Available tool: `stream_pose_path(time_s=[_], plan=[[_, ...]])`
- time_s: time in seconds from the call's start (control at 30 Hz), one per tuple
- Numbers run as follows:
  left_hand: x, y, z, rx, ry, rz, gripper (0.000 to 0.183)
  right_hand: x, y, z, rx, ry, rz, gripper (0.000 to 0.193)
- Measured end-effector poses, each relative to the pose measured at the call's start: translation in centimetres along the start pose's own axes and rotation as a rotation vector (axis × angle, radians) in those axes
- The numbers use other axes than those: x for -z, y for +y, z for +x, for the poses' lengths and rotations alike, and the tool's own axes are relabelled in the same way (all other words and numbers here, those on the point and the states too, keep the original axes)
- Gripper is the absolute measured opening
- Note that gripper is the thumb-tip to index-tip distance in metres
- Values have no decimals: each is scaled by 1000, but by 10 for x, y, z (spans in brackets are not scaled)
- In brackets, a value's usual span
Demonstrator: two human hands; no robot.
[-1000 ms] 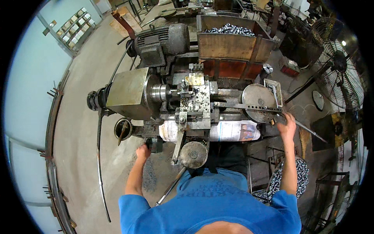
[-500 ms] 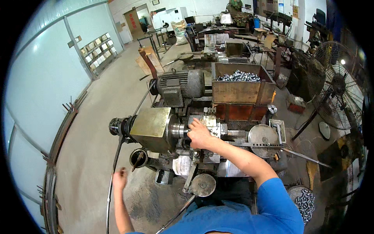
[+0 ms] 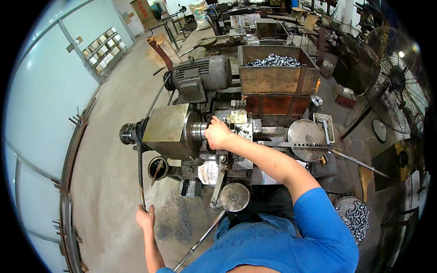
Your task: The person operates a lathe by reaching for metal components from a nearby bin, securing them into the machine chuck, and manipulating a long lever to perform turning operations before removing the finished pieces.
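My left hand (image 3: 145,217) is closed round the lower end of a long dark lever (image 3: 140,177), left of the lathe. My right hand (image 3: 218,133) is at the front of the round steel chuck (image 3: 198,130), its fingers bent against it. Whatever lies between those fingers is hidden by the hand. A box-shaped metal headstock (image 3: 166,123) stands left of the chuck. Just right of my right hand is the tool slide (image 3: 241,125), with dark chips on it.
Behind the lathe stand a motor (image 3: 202,79) and a wooden bin (image 3: 277,79) with small metal parts. A round plate (image 3: 307,136) and a fan (image 3: 396,82) are at right. Near me are a second round plate (image 3: 234,197), a lower lever (image 3: 200,241) and a basket of parts (image 3: 355,218).
My left hand has closed on the long lever, whose lower end has swung right and up. My right hand has shifted slightly left, closer to the chuck. The view has tilted down.
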State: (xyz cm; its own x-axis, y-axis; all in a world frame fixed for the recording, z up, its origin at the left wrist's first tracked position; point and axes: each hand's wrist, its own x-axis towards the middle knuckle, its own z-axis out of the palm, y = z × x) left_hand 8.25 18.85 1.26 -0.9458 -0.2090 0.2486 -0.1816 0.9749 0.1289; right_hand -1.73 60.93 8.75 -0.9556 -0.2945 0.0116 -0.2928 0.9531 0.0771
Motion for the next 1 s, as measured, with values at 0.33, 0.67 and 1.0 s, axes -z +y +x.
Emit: stream_pose_path(time_s=[0.33, 0.67, 1.0], plan=[[-5, -7, 63, 35, -534, -791, 25, 91, 106, -75, -119, 414, -39, 31], [-41, -29, 74, 123, -560, -1020, 30, 62, 162, -276, -468, 855, 20, 44], [-66, -26, 92, 137, -615, -975, 36, -159, 73, -597, -1319, -204, 301, 24]])
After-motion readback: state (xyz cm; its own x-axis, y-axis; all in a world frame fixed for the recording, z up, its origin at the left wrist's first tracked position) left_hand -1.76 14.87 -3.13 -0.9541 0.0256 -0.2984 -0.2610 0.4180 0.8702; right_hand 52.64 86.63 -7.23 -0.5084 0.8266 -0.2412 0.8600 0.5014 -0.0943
